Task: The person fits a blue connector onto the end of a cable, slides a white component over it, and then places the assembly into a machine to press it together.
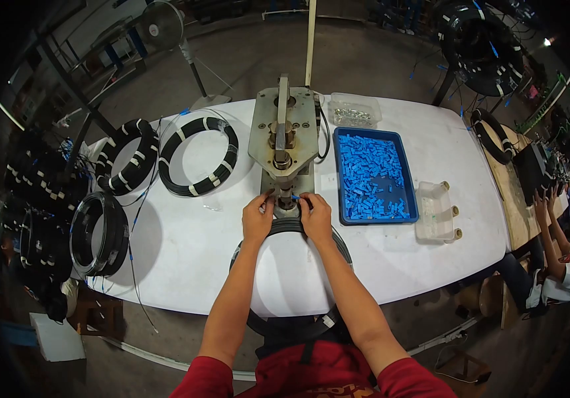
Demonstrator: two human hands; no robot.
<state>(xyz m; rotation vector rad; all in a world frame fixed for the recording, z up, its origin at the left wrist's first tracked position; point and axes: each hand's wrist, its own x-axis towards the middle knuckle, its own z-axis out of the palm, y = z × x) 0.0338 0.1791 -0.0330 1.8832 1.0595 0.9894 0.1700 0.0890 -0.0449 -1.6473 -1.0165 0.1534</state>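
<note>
A bench press point(283, 126) stands upright in the middle of the white table. My left hand point(257, 217) is at the left of its lower tip, fingers pinched together; what they hold is hidden. On the other side, my right hand point(316, 216) pinches a small blue connector point(295, 197) close under the press tip. Between my wrists runs the upper part of a black cable coil point(286, 226), which hangs over the table's front edge toward my body. Whether the connector touches the press is too small to tell.
To the right are a blue tray point(415, 199) of blue connectors, a clear box point(353, 109) of small metal parts and another clear bin point(433, 212). Black cable coils point(198, 156) lie at the left. A fan point(163, 30) stands behind; a person point(563, 272) works at far right.
</note>
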